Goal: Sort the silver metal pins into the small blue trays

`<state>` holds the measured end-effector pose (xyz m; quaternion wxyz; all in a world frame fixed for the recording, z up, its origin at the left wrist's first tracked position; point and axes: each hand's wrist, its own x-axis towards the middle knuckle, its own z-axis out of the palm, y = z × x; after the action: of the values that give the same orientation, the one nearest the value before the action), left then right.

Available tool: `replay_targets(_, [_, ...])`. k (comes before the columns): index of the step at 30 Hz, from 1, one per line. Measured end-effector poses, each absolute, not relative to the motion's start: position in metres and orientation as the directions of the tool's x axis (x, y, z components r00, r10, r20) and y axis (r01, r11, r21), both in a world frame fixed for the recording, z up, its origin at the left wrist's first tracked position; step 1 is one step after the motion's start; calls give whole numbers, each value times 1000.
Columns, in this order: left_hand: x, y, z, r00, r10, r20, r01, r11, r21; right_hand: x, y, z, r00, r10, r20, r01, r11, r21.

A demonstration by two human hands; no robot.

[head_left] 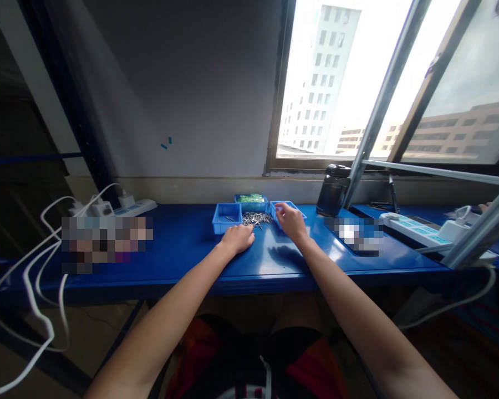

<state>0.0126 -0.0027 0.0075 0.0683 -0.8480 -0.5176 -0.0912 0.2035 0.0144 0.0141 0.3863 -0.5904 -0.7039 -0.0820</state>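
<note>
Forearms point(178, 310), left grip point(239, 239) beside metal pieces point(258, 218), right grip point(291, 220) over blue tray point(293, 204), cannot tell if either grasps

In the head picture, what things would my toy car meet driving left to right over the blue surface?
Left power strip, left blue tray, metal pieces, right blue tray, black container, right power strip.

The hands point(238, 239) and forearms point(183, 310) are bare; black shorts point(249, 343) with red and orange panels point(316, 371) carry a pale drawstring point(268, 374).
</note>
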Motion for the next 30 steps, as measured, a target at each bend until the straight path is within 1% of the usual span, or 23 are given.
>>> replay_targets(1, [13,-3,7,446,865,229,891,-452,-26,196,14,12,-107,774,624,883,362,-298])
replay_targets(2, [13,-3,7,444,865,233,893,-450,-28,188,13,9,-189,784,591,879,404,-255])
replay_targets(5, [15,-3,6,420,875,242,904,-427,-25,175,12,-1,-311,847,431,899,409,-154])
replay_targets(8, [17,-5,6,376,895,239,924,-383,-21,173,13,-6,-278,895,349,938,332,-103])
replay_targets(11, [19,-7,5,356,903,242,932,-363,-17,173,14,-6,-241,919,312,957,279,-82])
replay_targets(16, [21,-7,5,342,916,211,938,-346,-20,172,12,-3,-243,922,301,958,277,-73])
replay_targets(20, [20,-6,5,355,904,240,933,-360,-22,173,11,-3,-259,914,314,952,296,-78])
replay_targets(23, [20,-4,4,343,905,250,936,-351,-12,174,12,-5,-312,882,354,925,367,-100])
replay_targets(25, [19,-3,3,336,913,230,939,-344,-9,173,13,-6,-351,857,376,900,420,-115])
replay_targets(30, [18,-2,3,369,904,216,927,-374,-17,173,13,-8,-437,812,388,845,518,-132])
